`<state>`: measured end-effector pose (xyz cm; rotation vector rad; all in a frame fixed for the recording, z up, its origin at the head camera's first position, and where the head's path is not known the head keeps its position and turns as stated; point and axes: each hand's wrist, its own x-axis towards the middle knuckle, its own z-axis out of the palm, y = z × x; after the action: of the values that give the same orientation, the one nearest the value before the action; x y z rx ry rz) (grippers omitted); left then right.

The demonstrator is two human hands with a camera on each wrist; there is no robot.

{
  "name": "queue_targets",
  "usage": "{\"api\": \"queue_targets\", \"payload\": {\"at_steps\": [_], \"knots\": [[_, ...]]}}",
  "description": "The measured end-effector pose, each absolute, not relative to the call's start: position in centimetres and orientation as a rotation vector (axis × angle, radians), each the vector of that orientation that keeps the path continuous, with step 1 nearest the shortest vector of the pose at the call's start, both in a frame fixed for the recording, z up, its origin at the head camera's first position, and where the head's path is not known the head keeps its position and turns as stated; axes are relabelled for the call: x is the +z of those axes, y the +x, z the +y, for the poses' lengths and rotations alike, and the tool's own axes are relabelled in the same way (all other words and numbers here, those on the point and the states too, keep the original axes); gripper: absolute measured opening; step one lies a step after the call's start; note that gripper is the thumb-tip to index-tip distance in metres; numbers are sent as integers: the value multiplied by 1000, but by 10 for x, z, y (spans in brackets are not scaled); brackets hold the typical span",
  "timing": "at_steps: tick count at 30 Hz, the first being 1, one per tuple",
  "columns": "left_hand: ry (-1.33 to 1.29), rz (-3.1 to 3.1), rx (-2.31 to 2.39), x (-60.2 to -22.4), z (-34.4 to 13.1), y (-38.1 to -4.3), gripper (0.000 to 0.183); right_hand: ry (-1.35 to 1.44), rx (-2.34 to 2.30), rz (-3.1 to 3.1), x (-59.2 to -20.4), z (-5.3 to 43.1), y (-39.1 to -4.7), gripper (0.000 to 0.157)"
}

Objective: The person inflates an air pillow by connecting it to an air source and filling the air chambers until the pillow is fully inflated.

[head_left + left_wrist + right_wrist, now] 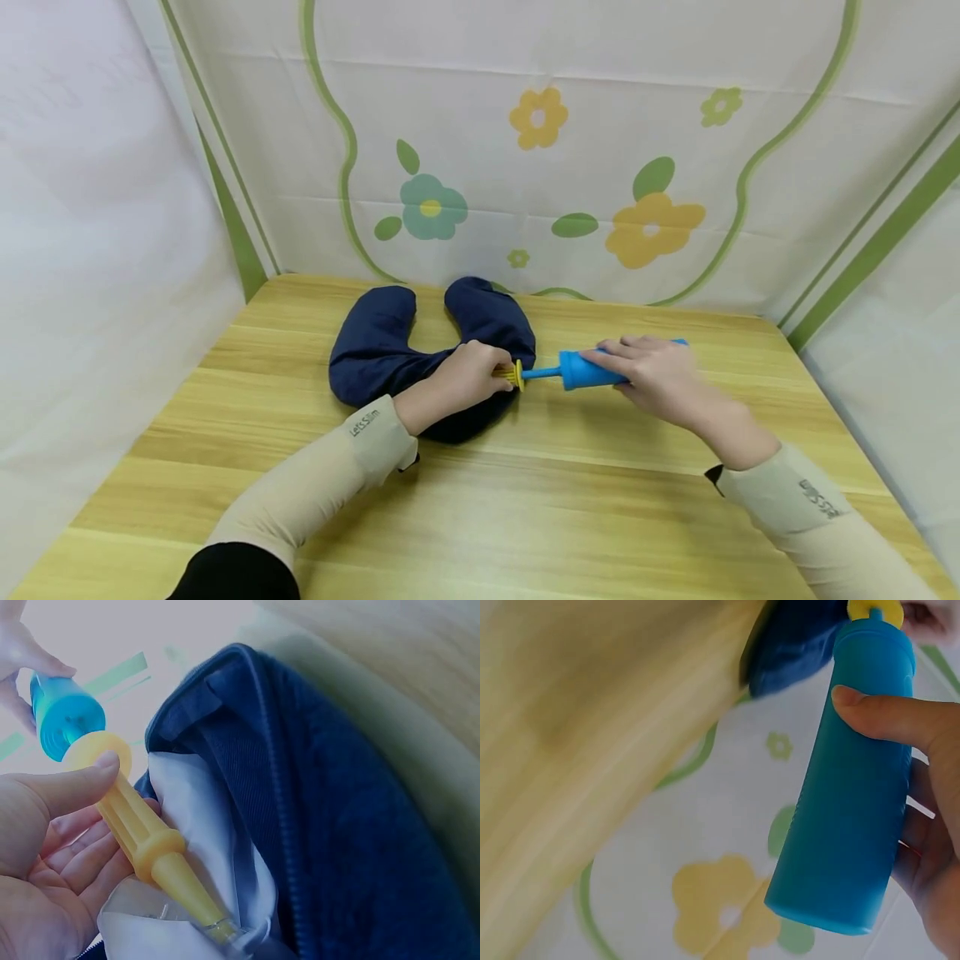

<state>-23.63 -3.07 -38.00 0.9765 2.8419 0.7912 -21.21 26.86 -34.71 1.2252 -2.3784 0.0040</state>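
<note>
A navy U-shaped neck pillow (375,342) lies on the table, its zipped cover (352,802) open in the left wrist view. Inside shows a pale inner bladder (191,795). My left hand (468,372) grips the yellow nozzle end (131,817) of a hand pump, its tip in the bladder's clear valve (225,930). Around the pump's blue barrel (855,787) my right hand (656,375) is wrapped, thumb along the side. A length of blue rod (543,373) shows between barrel and yellow end.
The wood-grain table (525,517) ends at a white fabric backdrop (480,50) printed with flowers. Similar white panels (90,208) stand at left and right.
</note>
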Motion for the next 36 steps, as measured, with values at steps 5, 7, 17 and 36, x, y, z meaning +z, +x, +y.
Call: {"api": "queue_targets", "payload": {"at_steps": [5, 7, 17, 36], "knots": [[954, 2823, 793, -379, -33, -239, 11, 1175, 27, -2383, -340, 297, -211, 74], [938, 2813, 790, -381, -34, -239, 10, 1165, 31, -2386, -340, 307, -210, 74], [941, 2817, 770, -390, -37, -240, 10, 1090, 1, -2428, -340, 334, -205, 76], [1026, 2849, 716, -386, -32, -232, 8, 1233, -30, -2356, -357, 264, -209, 67]]}}
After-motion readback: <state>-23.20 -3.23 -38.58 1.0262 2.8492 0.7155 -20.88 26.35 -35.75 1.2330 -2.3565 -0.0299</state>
